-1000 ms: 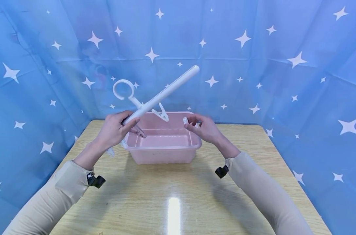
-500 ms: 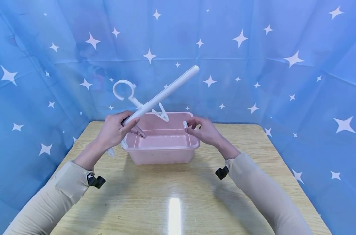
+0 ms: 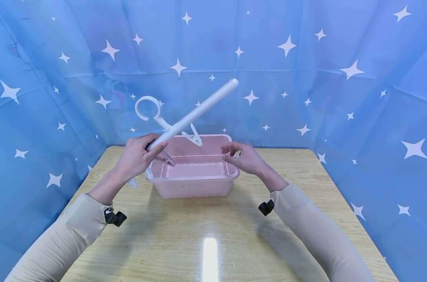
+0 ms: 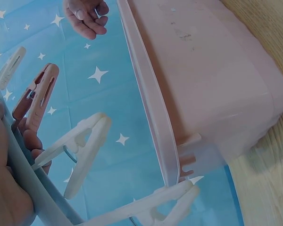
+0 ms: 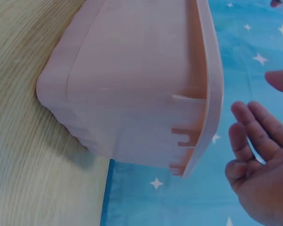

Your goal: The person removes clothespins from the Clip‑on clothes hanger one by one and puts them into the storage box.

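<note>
Head view: a white clip hanger (image 3: 185,117) is held by the left hand (image 3: 137,156), whose fingers are curled round the bar near its lower end, so that the bar slants up toward one o'clock over the pink plastic basin (image 3: 194,184), with the round hook (image 3: 148,107) at eleven o'clock. A white clothes peg (image 3: 193,135) hangs from the bar above the basin's far rim, and a pink peg (image 3: 165,158) sits just below the left thumb. The right hand (image 3: 245,156) is held at the basin's three o'clock rim with its fingers apart and loosely bent, nothing being gripped; in the right wrist view the bare palm (image 5: 264,188) is seen just beside the rim. The basin rests on the wooden table (image 3: 206,235). Since the bar is gripped near one end only, it could be judged prone to swinging or twisting, and the long free end might dip onto the rim. The dangling pegs could be caught on the basin's edge, by which the light basin might be dragged or tipped.
</note>
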`<state>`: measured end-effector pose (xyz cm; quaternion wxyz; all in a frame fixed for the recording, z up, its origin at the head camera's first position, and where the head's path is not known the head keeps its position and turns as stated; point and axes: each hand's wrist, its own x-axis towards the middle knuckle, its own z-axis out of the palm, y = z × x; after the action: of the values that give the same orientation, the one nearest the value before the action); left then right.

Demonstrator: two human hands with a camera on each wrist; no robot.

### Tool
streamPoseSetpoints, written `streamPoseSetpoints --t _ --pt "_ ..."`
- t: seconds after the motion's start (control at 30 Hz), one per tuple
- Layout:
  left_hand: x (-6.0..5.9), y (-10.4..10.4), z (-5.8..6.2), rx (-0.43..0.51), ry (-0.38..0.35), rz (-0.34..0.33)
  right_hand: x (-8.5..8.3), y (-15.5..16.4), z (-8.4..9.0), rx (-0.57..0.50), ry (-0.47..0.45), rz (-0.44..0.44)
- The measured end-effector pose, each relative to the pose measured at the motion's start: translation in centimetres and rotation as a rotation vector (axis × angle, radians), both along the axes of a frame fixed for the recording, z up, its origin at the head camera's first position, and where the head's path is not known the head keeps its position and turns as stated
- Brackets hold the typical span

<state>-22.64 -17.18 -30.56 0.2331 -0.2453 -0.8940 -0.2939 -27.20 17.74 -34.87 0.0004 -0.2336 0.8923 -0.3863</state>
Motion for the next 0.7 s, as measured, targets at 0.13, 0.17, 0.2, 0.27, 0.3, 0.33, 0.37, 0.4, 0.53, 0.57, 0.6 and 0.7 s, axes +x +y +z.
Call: streamPoseSetpoints --t 0.13,0.17,0.2,0.27,0.3,0.33,0.37,0.4,0.53,0.57,0.6,0.7 --pt "-0.1 0.1 -0.1 -0.001 -0.008 0.001 0.0 0.0 0.4 -0.022 -0.005 0.003" --pt "-0.2 0.2 -0.1 -0.002 -0.010 0.000 0.0 0.0 0.5 -0.029 -0.004 0.005" --pt "-0.2 0.2 -0.1 -0.001 -0.015 0.000 0.0 -0.1 0.6 -0.037 -0.001 0.007" --pt "-0.2 0.2 -0.1 0.000 -0.021 0.001 0.1 -0.2 0.9 -0.048 0.006 0.016" --pt "-0.2 0.2 -0.1 0.000 -0.023 0.002 0.1 -0.3 1.0 -0.051 0.010 0.021" --pt "-0.2 0.2 -0.1 0.002 -0.025 0.002 0.1 -0.4 1.1 -0.054 0.015 0.026" --pt "-0.3 0.2 -0.1 0.002 -0.026 0.003 0.1 -0.5 1.3 -0.054 0.022 0.032" --pt "-0.3 0.2 -0.1 0.003 -0.026 0.004 0.2 -0.5 1.4 -0.055 0.025 0.038" --pt "-0.3 0.2 -0.1 0.003 -0.021 0.005 0.3 -0.8 1.9 -0.049 0.031 0.054" --pt "-0.3 0.2 -0.1 0.004 -0.020 0.003 0.3 -0.9 2.1 -0.049 0.028 0.057" --pt "-0.3 0.2 -0.1 0.003 -0.020 0.002 0.3 -1.0 2.2 -0.047 0.026 0.060" --pt "-0.2 0.2 -0.1 0.002 -0.019 0.001 0.3 -1.2 2.4 -0.046 0.033 0.071"
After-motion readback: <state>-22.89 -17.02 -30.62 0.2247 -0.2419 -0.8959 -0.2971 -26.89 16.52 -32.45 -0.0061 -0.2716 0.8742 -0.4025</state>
